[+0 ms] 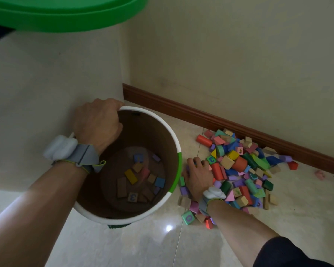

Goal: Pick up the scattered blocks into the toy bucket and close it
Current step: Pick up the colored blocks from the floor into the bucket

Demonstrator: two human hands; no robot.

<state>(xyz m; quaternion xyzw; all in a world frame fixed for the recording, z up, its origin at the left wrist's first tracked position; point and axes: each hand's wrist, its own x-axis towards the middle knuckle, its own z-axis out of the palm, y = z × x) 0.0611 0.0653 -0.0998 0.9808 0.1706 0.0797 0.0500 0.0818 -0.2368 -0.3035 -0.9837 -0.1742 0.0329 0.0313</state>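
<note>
The toy bucket sits in the middle of the picture, a bit to the left. It is round and tall, with a white rim and a green patch on its right side. Inside it is brown like cardboard. A few blocks lie flat at the bottom: a yellow one, a blue one, a pink one, some plain wood ones and one with a number 3 on it.

The left hand is at the upper left of the bucket. Its fingers are curled over the rim and hold it. A gray band with a white lump is on that wrist.

The pile of blocks lies on the shiny floor to the right of the bucket, next to the brown board at the foot of the wall. There are red tubes, green chunks, blue, purple, pink and wood pieces, and a green block with a 0 near the bottom.

The right hand rests palm down on the left edge of the pile, just beside the bucket. Its fingers bend down onto the blocks, and I cannot tell if they hold one.

A big green lid fills the upper left corner of the picture.
</note>
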